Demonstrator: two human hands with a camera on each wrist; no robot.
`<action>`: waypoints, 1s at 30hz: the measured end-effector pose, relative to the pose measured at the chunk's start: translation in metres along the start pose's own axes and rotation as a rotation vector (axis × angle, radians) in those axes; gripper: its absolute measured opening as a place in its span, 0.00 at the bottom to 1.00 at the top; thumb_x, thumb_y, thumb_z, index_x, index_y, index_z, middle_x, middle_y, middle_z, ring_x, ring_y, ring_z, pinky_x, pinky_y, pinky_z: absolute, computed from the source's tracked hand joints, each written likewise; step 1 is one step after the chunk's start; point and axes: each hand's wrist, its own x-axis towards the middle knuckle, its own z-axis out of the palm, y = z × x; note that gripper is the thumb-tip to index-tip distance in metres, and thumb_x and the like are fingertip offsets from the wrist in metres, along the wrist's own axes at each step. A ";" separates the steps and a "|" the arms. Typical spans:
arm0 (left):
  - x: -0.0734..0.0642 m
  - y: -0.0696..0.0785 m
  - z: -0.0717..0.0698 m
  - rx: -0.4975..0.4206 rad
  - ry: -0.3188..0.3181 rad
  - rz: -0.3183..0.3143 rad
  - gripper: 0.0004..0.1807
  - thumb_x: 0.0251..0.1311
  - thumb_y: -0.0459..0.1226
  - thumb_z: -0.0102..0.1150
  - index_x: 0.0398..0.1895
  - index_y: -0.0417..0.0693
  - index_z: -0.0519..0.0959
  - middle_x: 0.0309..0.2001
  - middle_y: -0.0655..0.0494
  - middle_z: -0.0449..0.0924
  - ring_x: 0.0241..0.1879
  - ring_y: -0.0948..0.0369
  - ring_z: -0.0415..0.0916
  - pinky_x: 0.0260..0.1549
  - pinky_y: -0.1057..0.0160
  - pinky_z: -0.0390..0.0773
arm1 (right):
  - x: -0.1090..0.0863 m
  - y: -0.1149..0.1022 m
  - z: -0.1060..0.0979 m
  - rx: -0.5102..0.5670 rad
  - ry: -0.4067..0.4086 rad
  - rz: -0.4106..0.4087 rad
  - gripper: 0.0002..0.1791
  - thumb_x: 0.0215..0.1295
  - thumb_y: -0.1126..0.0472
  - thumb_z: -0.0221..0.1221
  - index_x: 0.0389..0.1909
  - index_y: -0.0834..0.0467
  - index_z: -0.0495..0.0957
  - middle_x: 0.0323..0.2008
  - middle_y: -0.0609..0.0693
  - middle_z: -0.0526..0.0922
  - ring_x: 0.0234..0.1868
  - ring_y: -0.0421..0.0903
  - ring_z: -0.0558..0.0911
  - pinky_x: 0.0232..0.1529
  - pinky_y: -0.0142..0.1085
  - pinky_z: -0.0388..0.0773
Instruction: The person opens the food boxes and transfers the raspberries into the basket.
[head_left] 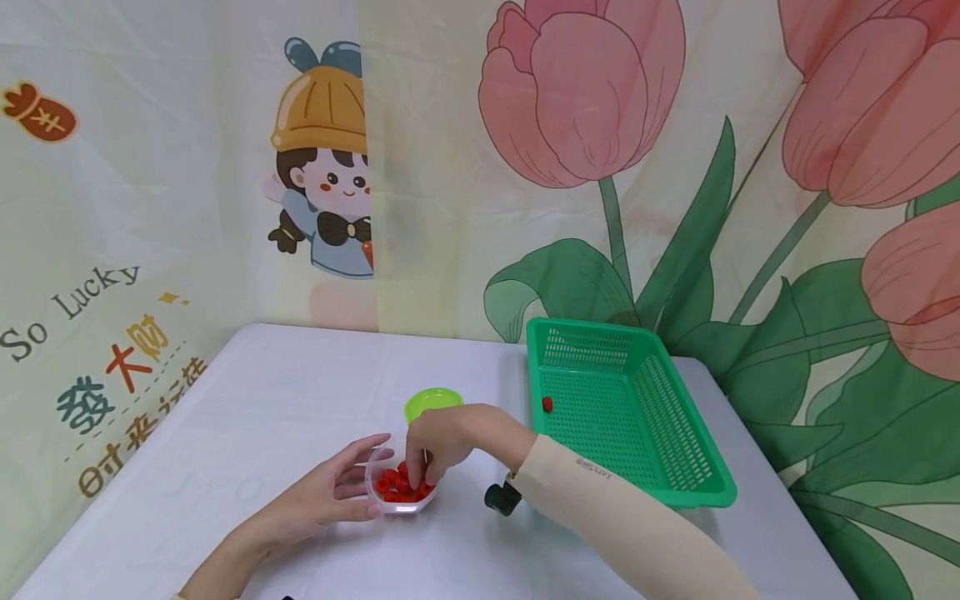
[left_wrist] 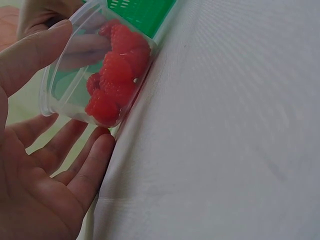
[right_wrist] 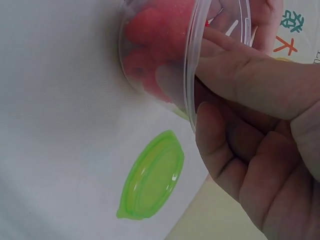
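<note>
A clear plastic tub (head_left: 402,505) stands on the table with several red raspberries (left_wrist: 120,70) in its bottom. My left hand (head_left: 337,487) holds it from the left, thumb on the near side and fingers on the far side. Over the rim, my right hand (head_left: 438,442) dips its fingers into the tub among the raspberries. In the right wrist view the tub's wall blurs those fingertips, and I cannot tell whether they pinch a raspberry. A single raspberry (head_left: 547,405) lies in the green basket (head_left: 720,490) on the right.
Just behind the tub lies a light green lid (head_left: 433,402), seen also in the right wrist view. A black camera piece (head_left: 502,498) sticks out by the right sleeve (head_left: 600,500). A printed cloth (head_left: 427,167) hangs behind the white table (head_left: 315,375).
</note>
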 end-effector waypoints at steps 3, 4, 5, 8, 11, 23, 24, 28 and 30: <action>0.001 0.000 0.001 0.000 -0.002 0.006 0.48 0.68 0.35 0.70 0.86 0.60 0.53 0.83 0.43 0.56 0.75 0.42 0.68 0.59 0.64 0.81 | 0.000 0.001 0.001 0.003 0.000 -0.004 0.10 0.68 0.65 0.71 0.46 0.50 0.93 0.38 0.39 0.88 0.40 0.35 0.81 0.42 0.24 0.81; 0.000 0.001 0.001 -0.001 -0.002 0.007 0.48 0.68 0.35 0.70 0.85 0.60 0.53 0.83 0.43 0.56 0.74 0.43 0.68 0.59 0.64 0.81 | 0.001 0.002 0.002 0.006 0.001 -0.007 0.10 0.68 0.65 0.71 0.46 0.50 0.93 0.38 0.39 0.88 0.40 0.34 0.82 0.42 0.24 0.81; 0.000 0.001 0.001 0.001 -0.004 0.012 0.48 0.68 0.35 0.70 0.85 0.59 0.53 0.83 0.42 0.56 0.74 0.42 0.68 0.59 0.64 0.81 | 0.001 0.003 0.002 0.007 0.001 -0.011 0.10 0.68 0.65 0.71 0.46 0.49 0.92 0.37 0.38 0.87 0.40 0.34 0.81 0.42 0.23 0.81; 0.000 0.001 0.001 0.002 -0.006 0.020 0.48 0.68 0.36 0.70 0.85 0.58 0.53 0.83 0.41 0.56 0.74 0.42 0.68 0.58 0.64 0.82 | 0.001 0.006 0.003 0.023 0.004 -0.035 0.10 0.69 0.65 0.71 0.46 0.49 0.93 0.38 0.37 0.87 0.41 0.33 0.81 0.43 0.23 0.81; 0.001 0.001 0.001 0.000 -0.007 0.020 0.48 0.68 0.36 0.70 0.85 0.58 0.53 0.83 0.41 0.56 0.74 0.43 0.69 0.58 0.64 0.82 | 0.000 0.010 0.002 0.044 0.004 -0.070 0.10 0.70 0.65 0.70 0.46 0.48 0.93 0.39 0.37 0.87 0.42 0.33 0.81 0.44 0.23 0.80; 0.000 -0.001 0.000 0.021 0.003 0.007 0.48 0.69 0.36 0.70 0.86 0.61 0.53 0.83 0.44 0.57 0.74 0.43 0.68 0.59 0.65 0.81 | -0.002 0.020 0.000 0.155 -0.006 -0.123 0.10 0.67 0.63 0.73 0.46 0.49 0.92 0.38 0.36 0.88 0.43 0.33 0.82 0.45 0.25 0.81; 0.000 -0.002 0.000 0.022 0.003 0.011 0.48 0.69 0.36 0.70 0.86 0.61 0.53 0.83 0.44 0.57 0.74 0.43 0.68 0.59 0.64 0.81 | -0.002 0.020 0.001 0.159 -0.002 -0.124 0.10 0.67 0.63 0.73 0.46 0.49 0.92 0.38 0.36 0.88 0.43 0.33 0.83 0.45 0.25 0.81; 0.001 -0.002 -0.001 0.020 0.001 0.022 0.48 0.69 0.36 0.70 0.86 0.60 0.53 0.83 0.43 0.57 0.74 0.44 0.69 0.59 0.64 0.81 | -0.003 0.021 0.002 0.172 0.018 -0.137 0.09 0.66 0.63 0.73 0.46 0.50 0.92 0.38 0.36 0.88 0.42 0.33 0.83 0.44 0.26 0.82; 0.002 -0.003 -0.001 0.017 -0.002 0.032 0.48 0.69 0.36 0.70 0.86 0.58 0.53 0.82 0.42 0.57 0.74 0.44 0.69 0.59 0.64 0.81 | -0.006 0.021 0.001 0.177 0.034 -0.143 0.09 0.66 0.63 0.73 0.46 0.51 0.92 0.38 0.36 0.88 0.42 0.33 0.83 0.44 0.25 0.82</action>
